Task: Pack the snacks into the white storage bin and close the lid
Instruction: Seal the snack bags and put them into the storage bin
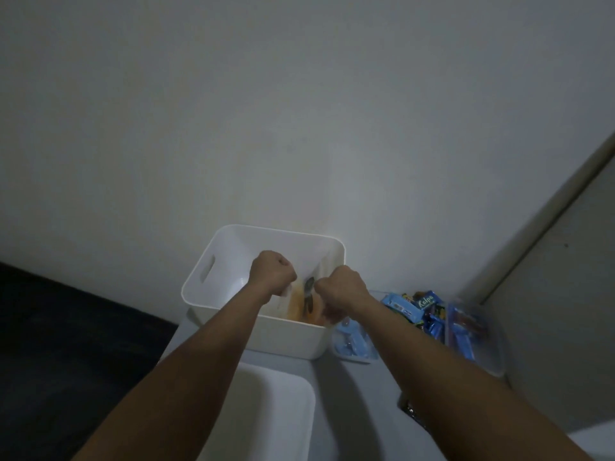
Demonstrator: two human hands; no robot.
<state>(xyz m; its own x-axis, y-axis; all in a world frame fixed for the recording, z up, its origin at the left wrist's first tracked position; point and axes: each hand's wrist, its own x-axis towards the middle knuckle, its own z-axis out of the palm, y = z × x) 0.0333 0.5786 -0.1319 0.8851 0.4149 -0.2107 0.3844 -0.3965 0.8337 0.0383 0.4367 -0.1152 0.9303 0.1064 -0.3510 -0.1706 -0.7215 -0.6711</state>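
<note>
Nearest you lies the white lid [266, 410] on a pale surface against a plain wall, with dark floor to the left. Your left hand [273, 271] and right hand [342, 287] – both curled – grip an orange snack bag [307, 306] inside the white bin [233, 257]. Blue packets [422, 311] beside it – one reads "Kalpa".

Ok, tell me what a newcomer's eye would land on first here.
First, the two hands, left and right, both fisted over the open white storage bin at centre, gripping an orange snack bag that sits inside it. Next, the heap of blue-wrapped snacks in a clear container to the bin's right. A flat white lid lies nearer the camera, below the bin.
</note>
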